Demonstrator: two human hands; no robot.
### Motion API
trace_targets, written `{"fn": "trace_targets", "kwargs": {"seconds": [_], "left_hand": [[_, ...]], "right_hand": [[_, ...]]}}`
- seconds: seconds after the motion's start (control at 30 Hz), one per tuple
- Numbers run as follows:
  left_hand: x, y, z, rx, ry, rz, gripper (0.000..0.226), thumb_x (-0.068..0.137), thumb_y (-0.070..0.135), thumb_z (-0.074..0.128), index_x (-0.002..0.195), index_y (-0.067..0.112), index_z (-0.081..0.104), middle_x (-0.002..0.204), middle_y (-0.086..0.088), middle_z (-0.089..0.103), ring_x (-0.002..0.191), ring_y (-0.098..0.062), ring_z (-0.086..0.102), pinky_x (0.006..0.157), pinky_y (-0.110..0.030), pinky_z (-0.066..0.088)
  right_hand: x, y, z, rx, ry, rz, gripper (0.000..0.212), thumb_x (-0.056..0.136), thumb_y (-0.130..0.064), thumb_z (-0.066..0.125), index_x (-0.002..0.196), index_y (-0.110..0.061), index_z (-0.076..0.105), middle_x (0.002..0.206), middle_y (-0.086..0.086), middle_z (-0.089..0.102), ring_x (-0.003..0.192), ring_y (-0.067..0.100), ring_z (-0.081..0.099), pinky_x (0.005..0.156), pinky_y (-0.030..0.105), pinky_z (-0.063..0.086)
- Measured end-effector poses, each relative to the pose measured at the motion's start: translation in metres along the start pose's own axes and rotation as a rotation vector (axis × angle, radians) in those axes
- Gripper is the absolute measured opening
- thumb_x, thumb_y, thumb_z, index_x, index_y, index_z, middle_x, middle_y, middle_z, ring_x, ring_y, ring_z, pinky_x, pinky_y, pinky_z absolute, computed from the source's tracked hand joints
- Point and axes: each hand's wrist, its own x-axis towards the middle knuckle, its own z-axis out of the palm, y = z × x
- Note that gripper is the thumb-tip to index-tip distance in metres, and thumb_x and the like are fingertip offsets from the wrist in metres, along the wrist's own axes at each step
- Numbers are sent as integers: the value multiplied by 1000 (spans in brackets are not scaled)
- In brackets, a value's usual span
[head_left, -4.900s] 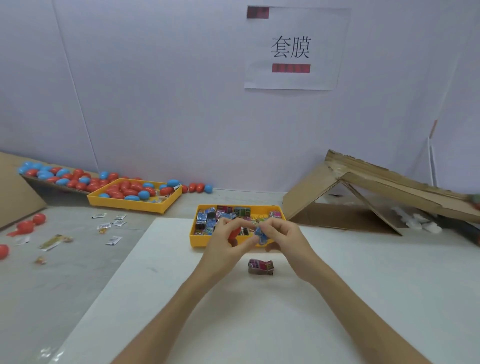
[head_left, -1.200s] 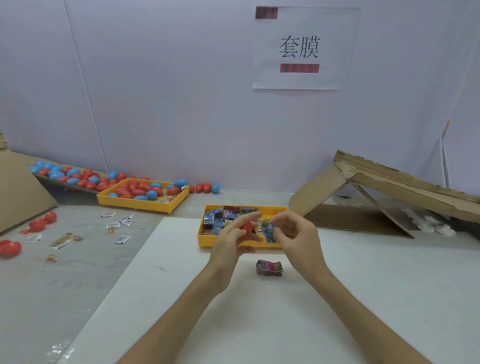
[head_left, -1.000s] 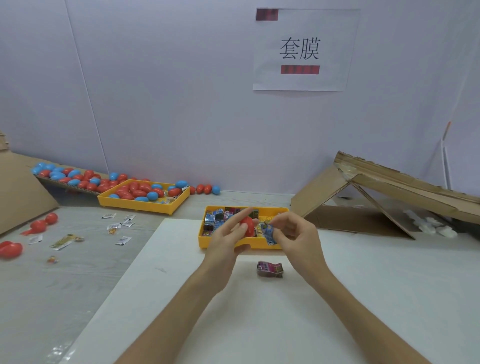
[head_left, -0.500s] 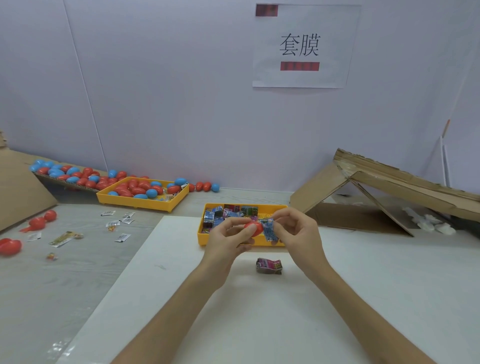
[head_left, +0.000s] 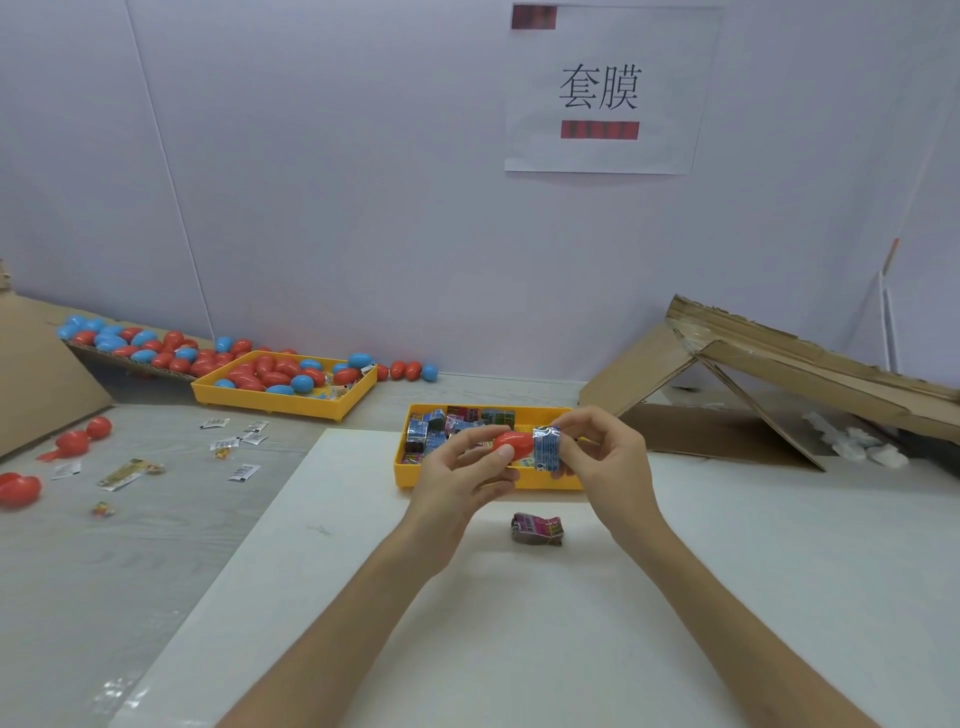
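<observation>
My left hand (head_left: 460, 480) grips a red plastic egg (head_left: 511, 442) between thumb and fingers, above the near rim of a yellow tray (head_left: 467, 475). My right hand (head_left: 605, 460) pinches a blue printed film sleeve (head_left: 546, 448) that sits over the egg's right end. The tray holds several folded printed sleeves (head_left: 441, 428). One dark pink sleeve (head_left: 536, 529) lies flat on the white board (head_left: 519, 623) just below my hands.
A second yellow tray (head_left: 283, 402) with red and blue eggs (head_left: 270, 376) stands at the back left, more eggs spilling along a cardboard ramp (head_left: 130, 351). Loose red eggs (head_left: 72, 441) and small paper packets (head_left: 236, 441) lie left. A folded cardboard structure (head_left: 753, 395) stands right.
The red egg and the blue sleeve were held apart a second ago; my hands have come together and the sleeve now covers the egg's right end.
</observation>
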Motion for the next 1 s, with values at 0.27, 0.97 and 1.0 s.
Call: {"fn": "trace_targets", "kwargs": {"seconds": [0.27,0.97,1.0], "left_hand": [[0,0,1,31,-6,-12,33,79,27,77,111,19,73,85,1,77,75,-15,72,70,-24,58],[-1,-4,0,110,-73,-22,13,88,27,74,99,24,79,88,-8,74,74,-19,71,69,-25,58],[-1,-5,0,120,-75,-21,12,88,28,74,98,24,80,87,-7,74,73,-18,70,68,-25,57]], "right_hand": [[-1,1,0,-14,-30,-10,12,93,-1,68,91,-13,69,81,8,70,63,21,67,55,32,57],[-2,-4,-2,-153,-84,-94,23,91,-3,69,98,-23,75,85,-12,73,67,21,68,62,40,59],[-2,-5,-2,-167,-102,-106,27,91,-2,69,99,-27,75,87,-14,73,70,20,68,63,39,60]]}}
